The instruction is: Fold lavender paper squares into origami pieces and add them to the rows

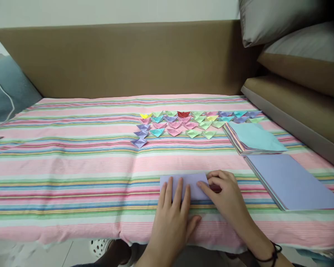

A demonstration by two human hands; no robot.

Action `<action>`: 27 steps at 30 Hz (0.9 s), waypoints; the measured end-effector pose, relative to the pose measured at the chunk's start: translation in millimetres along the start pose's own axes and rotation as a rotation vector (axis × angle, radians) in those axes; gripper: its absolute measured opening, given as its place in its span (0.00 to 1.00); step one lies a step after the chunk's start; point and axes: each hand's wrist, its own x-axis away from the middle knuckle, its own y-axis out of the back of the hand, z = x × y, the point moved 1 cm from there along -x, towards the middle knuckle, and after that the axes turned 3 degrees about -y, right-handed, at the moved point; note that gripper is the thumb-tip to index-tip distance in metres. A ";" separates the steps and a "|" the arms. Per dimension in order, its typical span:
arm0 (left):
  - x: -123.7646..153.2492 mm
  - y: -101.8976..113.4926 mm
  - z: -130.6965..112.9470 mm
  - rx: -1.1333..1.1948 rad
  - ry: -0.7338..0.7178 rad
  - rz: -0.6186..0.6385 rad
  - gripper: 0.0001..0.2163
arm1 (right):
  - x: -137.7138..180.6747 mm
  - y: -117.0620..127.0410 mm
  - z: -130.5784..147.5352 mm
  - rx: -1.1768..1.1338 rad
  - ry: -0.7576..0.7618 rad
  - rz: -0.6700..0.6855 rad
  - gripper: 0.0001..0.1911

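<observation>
A folded rectangle of light purple paper point(195, 181) lies flat on the striped cloth before me, its long side running left to right. My left hand point(171, 215) rests on its left half, fingers stretched and slightly spread, palm below its near edge. At the right end, my right hand point(226, 193) grips the paper's edge, with the thumb on top and the other fingers curled at or behind it. The tips of those fingers are partly hidden.
Several small paper boats point(174, 131) stand in rows farther back. To the right lie a stack of smaller coloured paper point(261, 137) and a stack of larger purple-topped sheets point(292, 181). Cushions point(300, 89) line the right side; a brown backrest point(128, 61) closes the far side.
</observation>
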 end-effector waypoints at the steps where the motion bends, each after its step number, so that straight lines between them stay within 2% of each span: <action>1: 0.2 -0.7 0.3 0.005 0.007 0.001 0.28 | 0.3 -0.6 -0.4 0.005 0.000 -0.015 0.16; 11: 2.7 -2.5 -1.1 0.047 0.061 -0.014 0.28 | 1.7 -3.3 -4.0 0.051 -0.012 -0.030 0.15; 27: -0.9 -8.4 0.9 0.051 0.058 -0.048 0.29 | -2.1 -2.8 1.3 0.042 -0.106 -0.052 0.11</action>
